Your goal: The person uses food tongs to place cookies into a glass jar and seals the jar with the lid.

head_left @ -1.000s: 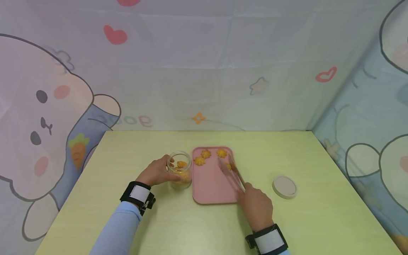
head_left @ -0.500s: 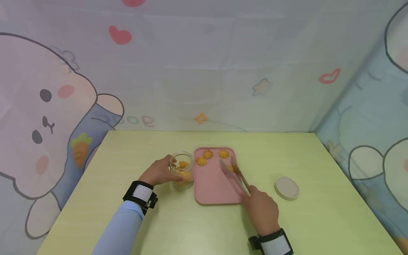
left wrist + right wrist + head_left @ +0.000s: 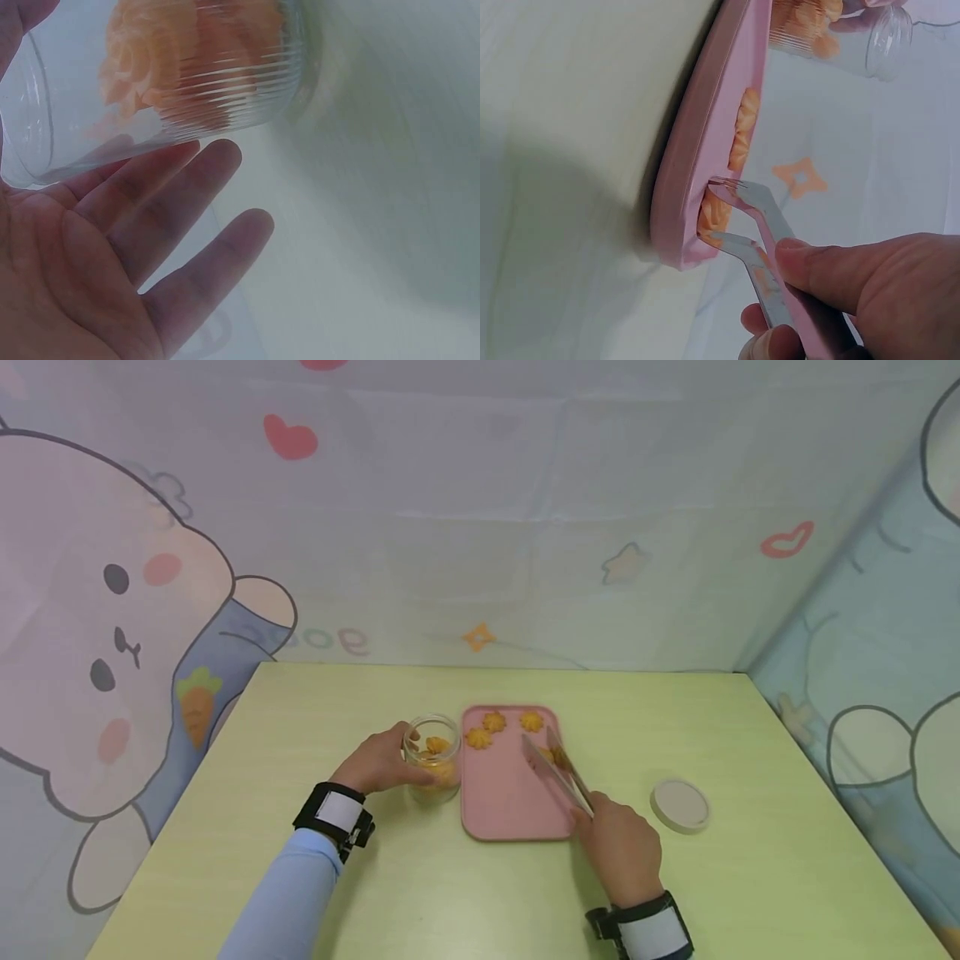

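Note:
My left hand [image 3: 381, 762] grips an open glass jar [image 3: 442, 787] beside the tray, thumb on the near side. Orange-yellow swirled cookies [image 3: 154, 56] show through its ribbed wall in the left wrist view. In my right hand [image 3: 621, 850] is a pair of metal tongs [image 3: 558, 778], tips pointing down over the right side of a pink tray [image 3: 510, 806]. The tong tips straddle a piped cookie [image 3: 715, 213], right at its two sides in the right wrist view. Three more cookies [image 3: 532, 721] lie toward the tray's far end.
A round whitish lid [image 3: 680, 806] lies on the pale yellow table [image 3: 480, 902], to the right of the tray. Behind the table hangs a cloth [image 3: 480, 527] printed with cartoon figures.
The whole head view has shifted slightly, with things sitting further right. My right hand has moved a little right and back with the tongs, whose tips stay about the same cookie.

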`<state>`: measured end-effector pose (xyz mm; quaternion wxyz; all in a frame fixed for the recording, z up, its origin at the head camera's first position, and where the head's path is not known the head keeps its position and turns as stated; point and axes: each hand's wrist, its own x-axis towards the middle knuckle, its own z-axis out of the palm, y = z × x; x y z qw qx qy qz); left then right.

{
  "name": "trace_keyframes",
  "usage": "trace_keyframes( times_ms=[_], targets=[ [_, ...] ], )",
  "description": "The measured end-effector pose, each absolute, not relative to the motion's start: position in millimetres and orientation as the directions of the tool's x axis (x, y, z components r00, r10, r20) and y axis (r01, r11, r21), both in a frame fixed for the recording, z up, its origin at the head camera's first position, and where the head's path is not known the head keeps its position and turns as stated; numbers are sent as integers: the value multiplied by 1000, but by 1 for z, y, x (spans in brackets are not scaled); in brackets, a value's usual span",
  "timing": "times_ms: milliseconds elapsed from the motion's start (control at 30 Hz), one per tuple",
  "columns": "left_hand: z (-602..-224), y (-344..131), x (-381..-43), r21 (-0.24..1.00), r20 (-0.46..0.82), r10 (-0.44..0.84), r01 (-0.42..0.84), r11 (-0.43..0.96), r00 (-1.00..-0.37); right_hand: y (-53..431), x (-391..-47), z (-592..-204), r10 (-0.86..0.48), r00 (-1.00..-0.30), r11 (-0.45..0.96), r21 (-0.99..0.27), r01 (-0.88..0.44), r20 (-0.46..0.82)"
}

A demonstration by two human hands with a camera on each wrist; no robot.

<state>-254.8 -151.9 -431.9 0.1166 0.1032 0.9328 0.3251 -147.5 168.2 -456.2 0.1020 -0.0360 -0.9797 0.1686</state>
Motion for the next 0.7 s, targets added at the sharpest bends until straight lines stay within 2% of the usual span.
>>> trace_keyframes(
  times_ms=[533, 700],
  targets=[
    [-435, -153, -256, 638, -144, 274, 122, 760, -951, 169, -147, -453, 113, -974, 934, -354, 37, 197],
    [-435, -153, -256, 634, -148, 283, 128, 762, -948, 168, -147, -448, 101, -966, 934, -357, 11, 237]
  ],
)
